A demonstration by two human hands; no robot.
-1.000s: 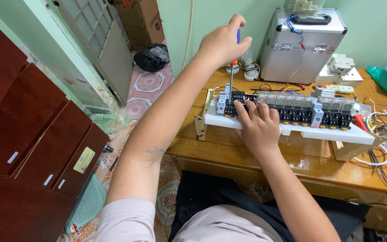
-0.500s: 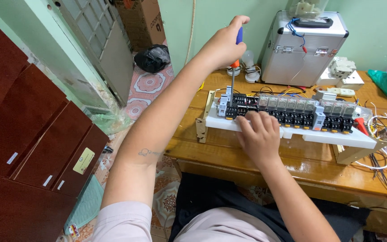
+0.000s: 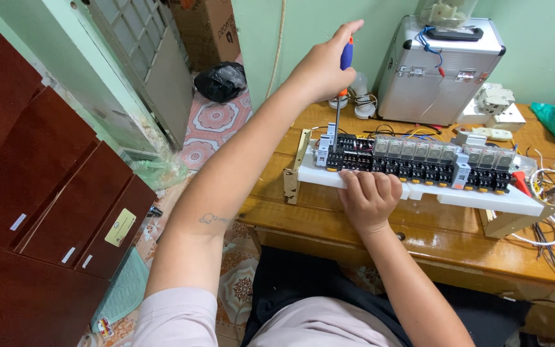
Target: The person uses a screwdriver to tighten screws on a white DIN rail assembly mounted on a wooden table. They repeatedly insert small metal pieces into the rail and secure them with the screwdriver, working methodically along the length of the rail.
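The left hand (image 3: 319, 67) gripped a blue-handled screwdriver (image 3: 340, 96) upright, its tip down in the row of relays (image 3: 419, 160). The right hand (image 3: 367, 199) clasped the white mounting board (image 3: 483, 199) on the wooden table (image 3: 431, 238).

A single head-worn camera supplies the only view. It looks steeply down and forward from above the person's shoulders, across both forearms, onto the varnished wooden worktop (image 3: 329, 212). The near edge of the worktop sits close, in the lower half of the frame. The pale green wall (image 3: 303, 38) closes the far side. The view is tilted: the worktop edge slopes down to the right. The dark red-brown wooden cabinet (image 3: 40, 193) fills the left side, with patterned floor tiles (image 3: 216, 119) beyond.
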